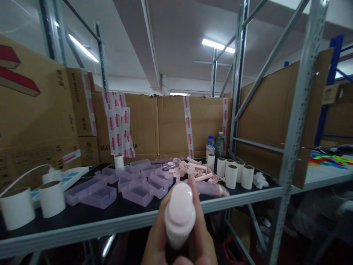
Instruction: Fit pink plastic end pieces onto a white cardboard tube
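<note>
Clearly mid-inspection: fingers [199,206] clamped around a pink bottle [179,217], probably both hands; next, a steady placement onto the worktop [82,224].

The bottom edge is cutting off both hands; only the fingers of the left hand [156,239] and right hand [204,239] are showing, blurred by closeness. They are covering the lower body of the pale pink bottle [179,217], whose surface is reading soft and without detail. The printing on the two drink bottles [215,146] at the back of the tabletop [82,217] is proving too small to read. The heap of pink parts [190,170] is blending together; single pieces are not separating. The white roll [16,208] is sitting partly past the left edge.
</note>
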Demonstrator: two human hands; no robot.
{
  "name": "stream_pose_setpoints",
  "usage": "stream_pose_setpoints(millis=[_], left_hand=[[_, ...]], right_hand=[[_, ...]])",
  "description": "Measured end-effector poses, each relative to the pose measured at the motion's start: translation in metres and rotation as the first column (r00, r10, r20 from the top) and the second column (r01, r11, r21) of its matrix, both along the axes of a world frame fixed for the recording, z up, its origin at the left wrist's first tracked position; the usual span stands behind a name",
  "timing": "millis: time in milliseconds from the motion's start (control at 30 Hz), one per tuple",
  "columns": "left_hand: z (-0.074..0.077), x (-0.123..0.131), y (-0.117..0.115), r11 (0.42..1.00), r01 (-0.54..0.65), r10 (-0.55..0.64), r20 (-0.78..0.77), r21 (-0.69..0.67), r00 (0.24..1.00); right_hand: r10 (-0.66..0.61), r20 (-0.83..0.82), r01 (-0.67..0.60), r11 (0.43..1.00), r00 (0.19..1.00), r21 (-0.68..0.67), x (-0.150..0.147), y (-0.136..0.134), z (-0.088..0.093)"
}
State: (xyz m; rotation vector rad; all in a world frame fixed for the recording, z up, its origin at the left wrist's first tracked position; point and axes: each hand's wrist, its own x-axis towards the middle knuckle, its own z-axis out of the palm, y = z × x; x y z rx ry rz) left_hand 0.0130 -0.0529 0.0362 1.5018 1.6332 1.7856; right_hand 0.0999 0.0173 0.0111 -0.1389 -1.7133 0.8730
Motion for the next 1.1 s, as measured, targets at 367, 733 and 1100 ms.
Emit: stream_pose_setpoints(millis=[367, 733, 1100], left_hand=[[0.005, -0.015, 0.017, 0.982, 0.188, -0.189, -0.015, -0.027, 0.982], [-0.072, -0.053, 0.030, 0.788, 0.498, -0.431, 0.252, -0.363, 0.866], [-0.080, -0.029, 0.050, 0.956, 0.132, -0.207, -0.285, -0.261, 0.936]], right_hand=[[-0.164, -0.220, 0.220, 0.939, 0.962, 0.264, 0.032, 0.027, 0.033], [-0.284, 0.461, 0.432, 0.865, 0.841, -0.255, 0.111, 0.142, -0.138], [-0.060, 0.233, 0.098, 0.983, 0.971, -0.158, 0.073, 0.080, -0.069]])
